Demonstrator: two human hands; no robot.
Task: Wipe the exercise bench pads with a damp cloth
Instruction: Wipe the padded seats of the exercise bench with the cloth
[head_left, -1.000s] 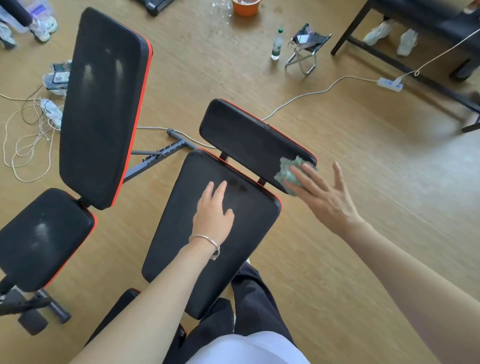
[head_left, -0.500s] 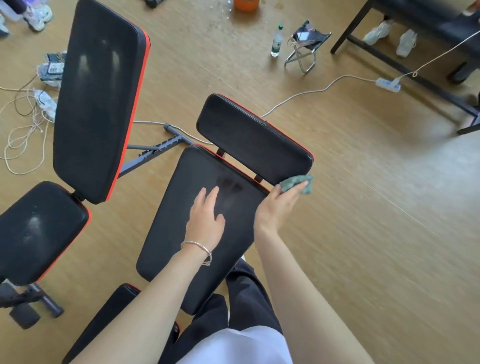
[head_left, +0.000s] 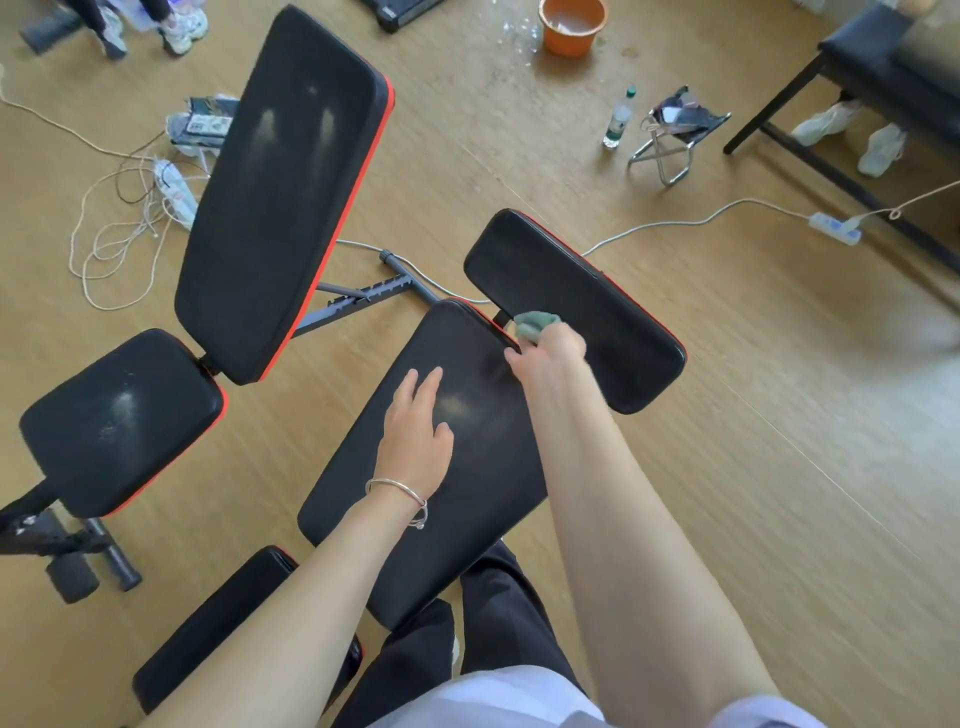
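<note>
**Now at the seam between two pads**

My right hand (head_left: 550, 353) has its fingers curled round the green cloth (head_left: 537, 323), which is bunched into a small wad that sticks out past my knuckles. The hand is a little blurred, so I cannot tell exactly how each finger lies. The cloth sits at the narrow gap where the long pad (head_left: 467, 545) meets the short pad (head_left: 571, 291), against the short pad's near edge.

My left hand (head_left: 415, 441) lies palm down on the long pad with its fingers straight and slightly spread, gripping nothing. A silver bracelet (head_left: 400, 491) circles that wrist.

The long pad's long axis runs from beside my legs at the lower left up and away to the right, and its far end points at the short pad. The short pad lies across that end, with its own long axis slanting from upper left to lower right. Both are black with red edging.

To my left stands a second bench, its back pad (head_left: 280, 197) pointing away from me and its seat pad (head_left: 119, 421) nearer. Across the wooden floor are an orange bucket (head_left: 571, 26) and a plastic bottle (head_left: 618, 122).
</note>
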